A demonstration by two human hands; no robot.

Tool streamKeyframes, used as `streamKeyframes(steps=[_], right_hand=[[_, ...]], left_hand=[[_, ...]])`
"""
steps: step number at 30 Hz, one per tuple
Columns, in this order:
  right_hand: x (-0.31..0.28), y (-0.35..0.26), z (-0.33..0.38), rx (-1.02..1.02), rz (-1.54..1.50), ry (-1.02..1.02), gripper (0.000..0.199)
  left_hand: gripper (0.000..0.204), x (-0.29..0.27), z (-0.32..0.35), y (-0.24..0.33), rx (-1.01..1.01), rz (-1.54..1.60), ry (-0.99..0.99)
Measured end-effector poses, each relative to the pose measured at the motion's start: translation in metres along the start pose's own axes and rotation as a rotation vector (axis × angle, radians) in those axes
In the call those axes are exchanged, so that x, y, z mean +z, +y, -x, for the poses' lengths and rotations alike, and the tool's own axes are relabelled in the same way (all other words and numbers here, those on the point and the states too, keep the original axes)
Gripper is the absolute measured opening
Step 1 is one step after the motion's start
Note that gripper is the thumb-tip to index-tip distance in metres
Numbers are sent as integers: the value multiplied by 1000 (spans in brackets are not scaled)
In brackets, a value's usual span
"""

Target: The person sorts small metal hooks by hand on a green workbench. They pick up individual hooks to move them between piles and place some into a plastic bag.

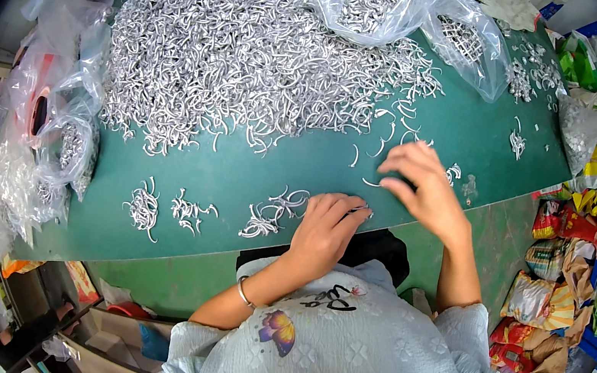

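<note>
A wide heap of small curved silver metal pieces (242,47) covers the far part of the green table (202,160). Close to the table's near edge, my left hand (324,233) is closed and low on the surface; a bit of silver metal shows at its fingertips, and the rest is hidden under the fingers. Just left of it lies a small pile of the same pieces (262,221). My right hand (422,186) is farther right, thumb and fingers apart, over the table. A single curved piece (370,183) lies by its thumb, with more loose ones beyond the fingers.
Two more small piles (143,210) (191,210) sit along the near edge at left. Clear plastic bags of metal parts (368,4) stand at the back. Plastic bags (55,111) hang over the left edge. Colourful packages (540,300) fill a blue rack at right.
</note>
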State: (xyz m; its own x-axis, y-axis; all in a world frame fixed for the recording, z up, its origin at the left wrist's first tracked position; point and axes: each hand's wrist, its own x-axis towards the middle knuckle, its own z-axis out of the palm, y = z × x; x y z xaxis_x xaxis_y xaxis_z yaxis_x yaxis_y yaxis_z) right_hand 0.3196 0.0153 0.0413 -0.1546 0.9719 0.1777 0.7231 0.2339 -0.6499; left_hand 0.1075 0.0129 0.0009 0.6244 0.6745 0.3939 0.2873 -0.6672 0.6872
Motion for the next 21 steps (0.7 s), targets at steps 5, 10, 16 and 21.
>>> streamKeyframes(steps=[5, 10, 16, 21], right_hand=[[10, 6, -15, 25, 169, 117, 16], [1, 7, -9, 18, 144, 154, 17], [12, -2, 3, -7, 84, 83, 20], [8, -5, 8, 12, 75, 82, 19]], left_hand=[[32, 1, -1, 0, 21, 14, -15], [32, 1, 2, -2, 24, 26, -15], [39, 2, -3, 3, -71, 84, 82], [53, 1, 4, 4, -101, 145, 112]])
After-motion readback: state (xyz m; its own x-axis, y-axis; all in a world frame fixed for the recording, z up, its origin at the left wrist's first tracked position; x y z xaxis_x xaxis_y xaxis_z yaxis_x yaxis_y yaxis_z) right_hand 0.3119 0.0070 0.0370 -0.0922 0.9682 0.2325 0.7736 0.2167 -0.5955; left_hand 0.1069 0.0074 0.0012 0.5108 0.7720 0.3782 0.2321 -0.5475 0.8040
